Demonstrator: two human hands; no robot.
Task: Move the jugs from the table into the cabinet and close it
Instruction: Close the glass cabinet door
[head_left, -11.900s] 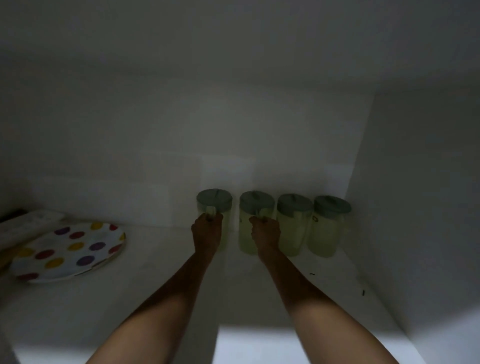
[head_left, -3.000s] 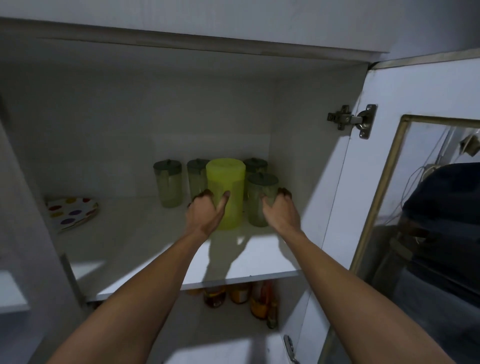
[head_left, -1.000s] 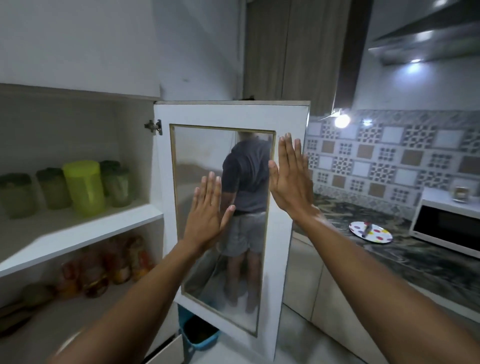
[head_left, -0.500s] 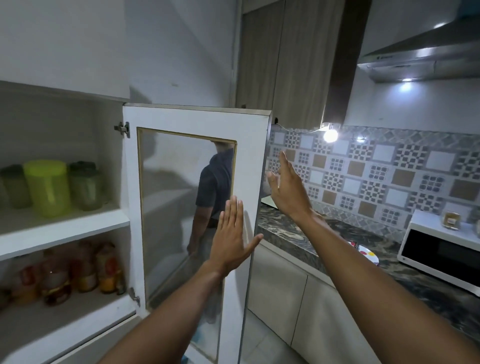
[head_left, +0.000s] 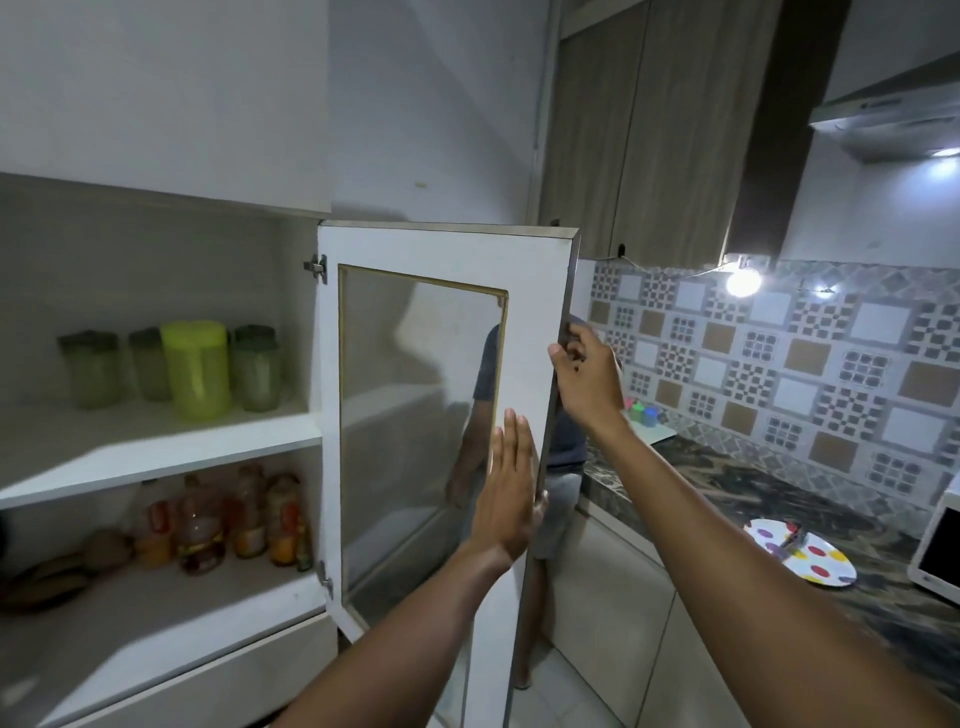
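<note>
The white cabinet (head_left: 156, 457) stands open at the left. On its upper shelf sit a bright yellow-green jug (head_left: 196, 368) and three pale jugs with dark green lids (head_left: 93, 368) (head_left: 148, 364) (head_left: 255, 366), close together. The glass-panelled cabinet door (head_left: 436, 249) swings out at mid frame. My right hand (head_left: 584, 371) grips the door's free outer edge, fingers curled round it. My left hand (head_left: 509, 488) lies flat, fingers together, on the door's inner face near that same edge.
Bottles and jars (head_left: 223, 519) fill the lower shelf. A dark stone counter (head_left: 727, 483) runs at the right with a dotted plate (head_left: 802, 556), a microwave (head_left: 940, 545) and small coloured cups (head_left: 641, 413). A tiled wall and a bright lamp (head_left: 743, 281) are behind.
My right hand has reached the door's outer edge and closed on it. My left hand has moved right along the door's inner face. The view has swung a little.
</note>
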